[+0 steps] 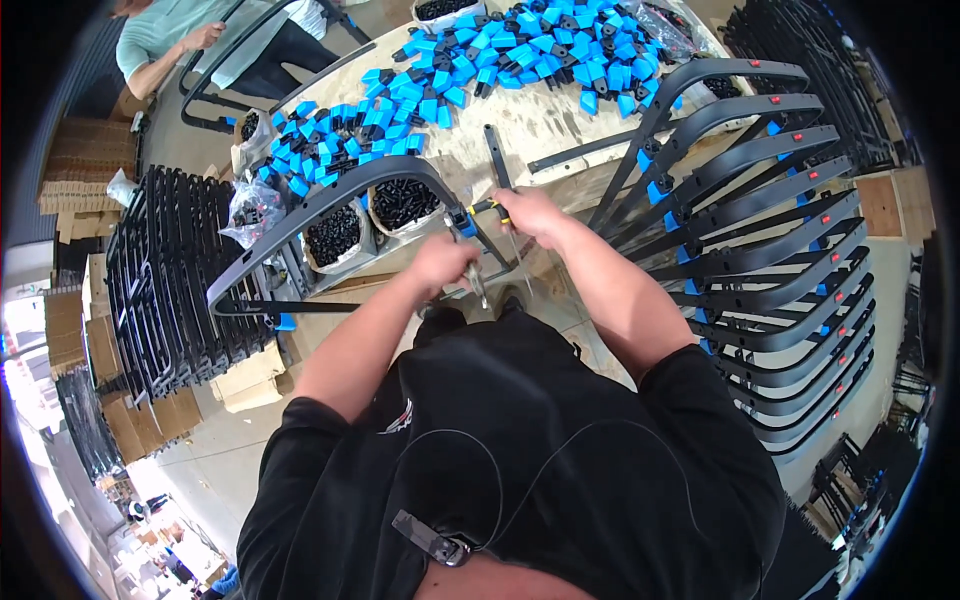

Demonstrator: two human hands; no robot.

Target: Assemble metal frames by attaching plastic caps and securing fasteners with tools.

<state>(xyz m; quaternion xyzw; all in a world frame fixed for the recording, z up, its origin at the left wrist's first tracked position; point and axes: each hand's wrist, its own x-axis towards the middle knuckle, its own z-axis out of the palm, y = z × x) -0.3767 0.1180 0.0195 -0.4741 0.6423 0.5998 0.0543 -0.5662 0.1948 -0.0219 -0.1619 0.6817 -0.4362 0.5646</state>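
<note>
A black curved tubular frame [335,190] stands in front of me, leaning on the table edge, with a blue fitting [461,222] at its right end. My left hand [446,262] is closed just below that fitting, around a silver metal tool [479,288] whose exact kind is unclear. Beside the fitting, my right hand [532,216] grips a yellow-and-black handled tool [486,207]. Its handle points left, toward the frame's end; its working end cannot be made out. A flat black bar [497,155] lies on the table beyond my right hand.
Blue-and-black plastic pieces [520,45] are heaped on the wooden table [470,135]. Bins of small black parts [405,203] line its near edge. Finished-looking curved frames [790,215] stack at right, more black frames [165,280] at left. A person [215,50] handles another frame at the far left.
</note>
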